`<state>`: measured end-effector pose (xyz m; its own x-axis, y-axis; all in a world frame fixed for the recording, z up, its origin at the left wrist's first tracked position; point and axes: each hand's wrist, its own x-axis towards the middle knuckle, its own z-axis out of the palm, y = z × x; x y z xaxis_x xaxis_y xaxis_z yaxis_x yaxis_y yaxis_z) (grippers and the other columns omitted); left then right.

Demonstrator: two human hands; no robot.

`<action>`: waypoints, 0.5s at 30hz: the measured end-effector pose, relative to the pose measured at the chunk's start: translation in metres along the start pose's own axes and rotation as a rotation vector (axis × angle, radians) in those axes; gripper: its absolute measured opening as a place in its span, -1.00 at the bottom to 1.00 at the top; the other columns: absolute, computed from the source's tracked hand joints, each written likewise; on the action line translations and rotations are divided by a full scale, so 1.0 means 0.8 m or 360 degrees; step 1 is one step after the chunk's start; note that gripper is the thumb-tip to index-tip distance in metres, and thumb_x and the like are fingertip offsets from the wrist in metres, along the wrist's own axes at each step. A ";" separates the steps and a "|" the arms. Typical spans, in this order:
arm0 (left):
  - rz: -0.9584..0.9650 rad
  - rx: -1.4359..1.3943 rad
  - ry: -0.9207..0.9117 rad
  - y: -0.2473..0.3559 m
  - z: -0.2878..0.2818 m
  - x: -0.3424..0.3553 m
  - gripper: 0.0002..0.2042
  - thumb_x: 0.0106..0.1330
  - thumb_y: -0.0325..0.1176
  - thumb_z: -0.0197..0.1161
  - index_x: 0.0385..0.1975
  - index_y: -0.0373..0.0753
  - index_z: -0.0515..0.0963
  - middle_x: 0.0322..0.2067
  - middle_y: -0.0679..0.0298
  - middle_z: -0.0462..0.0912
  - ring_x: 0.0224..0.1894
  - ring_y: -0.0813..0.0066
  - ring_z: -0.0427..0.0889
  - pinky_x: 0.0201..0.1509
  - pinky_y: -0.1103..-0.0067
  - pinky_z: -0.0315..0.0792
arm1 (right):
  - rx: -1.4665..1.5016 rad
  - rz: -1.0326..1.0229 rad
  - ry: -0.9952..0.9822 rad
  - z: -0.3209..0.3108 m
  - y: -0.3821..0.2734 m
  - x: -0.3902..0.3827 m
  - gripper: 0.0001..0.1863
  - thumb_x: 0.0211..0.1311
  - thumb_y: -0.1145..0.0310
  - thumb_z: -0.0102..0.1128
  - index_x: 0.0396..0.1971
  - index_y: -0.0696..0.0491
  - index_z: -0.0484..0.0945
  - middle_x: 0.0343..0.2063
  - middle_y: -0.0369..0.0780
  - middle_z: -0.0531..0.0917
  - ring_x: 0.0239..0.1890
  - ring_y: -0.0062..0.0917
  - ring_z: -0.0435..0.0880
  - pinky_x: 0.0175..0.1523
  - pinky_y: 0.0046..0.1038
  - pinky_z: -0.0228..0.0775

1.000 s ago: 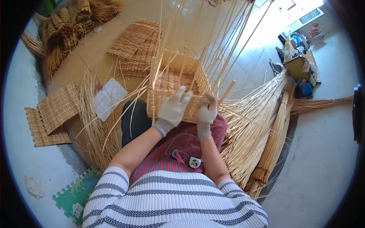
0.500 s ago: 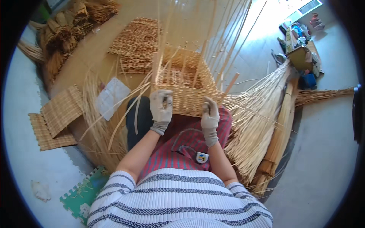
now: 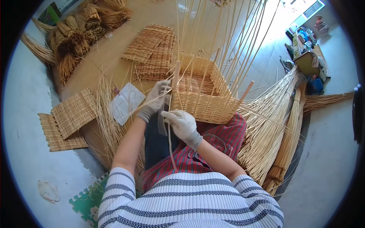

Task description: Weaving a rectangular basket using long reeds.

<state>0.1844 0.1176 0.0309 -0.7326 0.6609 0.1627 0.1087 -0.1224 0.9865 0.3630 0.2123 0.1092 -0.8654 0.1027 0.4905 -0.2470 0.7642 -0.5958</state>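
Observation:
A half-woven wicker basket (image 3: 205, 105) rests tilted on my lap, its upright stakes (image 3: 232, 57) rising long and thin from the far side. My left hand (image 3: 155, 99), in a pale glove with a grey cuff, curls its fingers round pale weaving strands beside the basket's left corner post (image 3: 175, 76). Just below it, my gloved right hand (image 3: 183, 124) is closed in a pinch at the near left corner. A pale strip (image 3: 170, 146) hangs down from its fingertips. Between the hands is a flat dark grey piece (image 3: 162, 121); its kind and which hand holds it are unclear.
Woven mats (image 3: 152, 49) lie beyond the basket, and two more panels (image 3: 74, 114) at left. Loose strands (image 3: 108, 114) and a white sheet (image 3: 127, 102) are beside my left arm. Long bundled canes (image 3: 272, 125) spread at right. Brown bundles (image 3: 76, 34) stand far left.
Both hands left the basket's near wall and came together at its left corner, the right hand crossing leftward. The basket sits farther right in view and is turned slightly. The dark grey piece now shows between them.

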 end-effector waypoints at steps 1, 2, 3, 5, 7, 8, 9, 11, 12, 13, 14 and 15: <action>0.0022 -0.0063 -0.0242 0.014 -0.006 0.011 -0.59 0.29 -0.61 0.28 0.14 -0.23 0.47 -0.07 0.37 0.58 -0.02 0.54 0.57 0.12 0.62 0.48 | 0.0143 0.0105 0.0047 -0.007 0.002 -0.004 -0.70 0.23 0.48 0.27 -0.04 -0.07 0.70 -0.33 -0.21 0.74 -0.30 -0.35 0.73 -0.19 -0.34 0.59; 0.0052 -0.0111 -0.0461 0.024 -0.018 0.018 -0.55 0.27 -0.60 0.31 0.17 -0.22 0.47 -0.08 0.37 0.58 -0.02 0.54 0.56 0.13 0.61 0.47 | 0.0225 0.0200 0.0126 -0.008 0.002 -0.005 -0.66 0.22 0.52 0.26 -0.03 -0.09 0.71 -0.33 -0.20 0.74 -0.30 -0.37 0.74 -0.17 -0.38 0.60; -0.0055 -0.0038 -0.0483 -0.001 -0.024 0.021 -0.49 0.24 -0.52 0.39 0.22 -0.22 0.45 0.01 0.34 0.56 0.04 0.53 0.53 0.19 0.57 0.45 | 0.0307 0.0297 0.0202 -0.010 0.003 -0.009 -0.62 0.20 0.57 0.24 -0.01 -0.11 0.71 -0.33 -0.19 0.74 -0.31 -0.38 0.74 -0.16 -0.41 0.60; -0.0110 -0.0125 -0.0515 -0.010 -0.022 0.025 -0.49 0.23 -0.49 0.43 0.21 -0.23 0.46 0.05 0.32 0.53 0.07 0.51 0.52 0.22 0.55 0.43 | 0.0682 0.0614 0.0450 -0.004 0.043 -0.027 -0.74 0.32 0.52 0.24 -0.02 0.04 0.70 -0.33 -0.27 0.75 -0.39 -0.55 0.69 -0.24 -0.57 0.54; -0.0271 -0.0159 -0.0471 -0.009 -0.007 0.022 -0.51 0.23 -0.43 0.46 0.16 -0.26 0.47 0.04 0.31 0.52 0.12 0.48 0.52 0.25 0.51 0.42 | 0.1237 0.1216 0.0716 -0.017 0.067 -0.029 -0.78 0.38 0.45 0.26 -0.04 0.15 0.69 -0.35 -0.34 0.72 -0.48 -0.70 0.58 -0.33 -0.65 0.43; -0.0268 -0.0163 -0.0467 -0.010 0.004 0.015 -0.51 0.23 -0.43 0.46 0.16 -0.26 0.47 0.04 0.31 0.52 0.12 0.48 0.52 0.25 0.51 0.42 | 0.1324 0.1539 0.0741 -0.029 0.078 -0.021 -0.78 0.40 0.42 0.26 -0.05 0.20 0.69 -0.36 -0.37 0.70 -0.51 -0.77 0.51 -0.37 -0.67 0.38; -0.0235 -0.0100 -0.0265 -0.010 0.016 0.009 -0.58 0.26 -0.43 0.44 0.10 -0.23 0.49 -0.02 0.34 0.54 0.06 0.52 0.52 0.22 0.53 0.43 | 0.1322 0.1538 0.0733 -0.027 0.083 -0.009 -0.78 0.40 0.42 0.26 -0.05 0.20 0.69 -0.36 -0.37 0.70 -0.51 -0.77 0.51 -0.37 -0.67 0.38; -0.0270 -0.0009 0.0055 -0.016 0.034 0.003 -0.67 0.27 -0.43 0.42 0.00 -0.21 0.52 -0.14 0.39 0.55 -0.06 0.58 0.51 0.14 0.58 0.44 | 0.0903 0.1058 0.0973 -0.016 0.095 0.026 -0.82 0.32 0.43 0.35 -0.11 0.10 0.72 -0.30 -0.28 0.73 -0.49 -0.71 0.54 -0.39 -0.62 0.40; -0.0275 -0.0007 0.0050 -0.008 0.051 0.005 -0.67 0.27 -0.43 0.42 0.00 -0.21 0.52 -0.14 0.39 0.55 -0.06 0.58 0.51 0.14 0.58 0.44 | 0.0341 0.0508 0.0939 -0.019 0.110 0.053 -0.75 0.31 0.46 0.32 -0.02 0.05 0.68 -0.23 -0.20 0.74 -0.38 -0.61 0.63 -0.33 -0.54 0.48; -0.0334 -0.0127 0.0178 0.006 0.067 0.007 -0.68 0.27 -0.43 0.41 -0.01 -0.21 0.52 -0.17 0.40 0.54 -0.08 0.59 0.50 0.10 0.59 0.44 | -0.0214 -0.0040 0.0870 -0.022 0.122 0.080 -0.66 0.30 0.48 0.30 0.08 0.00 0.64 -0.15 -0.12 0.75 -0.27 -0.51 0.71 -0.27 -0.46 0.55; -0.0396 -0.0254 0.0315 0.012 0.075 0.006 -0.69 0.27 -0.42 0.41 -0.02 -0.22 0.52 -0.20 0.40 0.53 -0.11 0.60 0.49 0.06 0.60 0.45 | -0.0341 0.0161 0.0665 -0.030 0.102 0.109 -0.53 0.30 0.52 0.25 0.21 -0.04 0.51 -0.09 -0.07 0.73 -0.15 -0.42 0.72 -0.17 -0.40 0.57; -0.0435 -0.0247 0.0306 0.002 0.070 0.007 -0.70 0.27 -0.42 0.39 -0.04 -0.22 0.52 -0.24 0.41 0.52 -0.15 0.62 0.48 0.00 0.61 0.45 | -0.0459 0.0347 0.0447 -0.039 0.068 0.135 -0.39 0.29 0.56 0.21 0.35 -0.09 0.38 -0.03 -0.02 0.71 -0.02 -0.33 0.73 -0.07 -0.34 0.59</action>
<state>0.2184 0.1626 0.0345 -0.8349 0.5355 -0.1275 -0.2009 -0.0808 0.9763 0.2700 0.2845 0.1494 -0.7221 0.4193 0.5503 0.0937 0.8474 -0.5226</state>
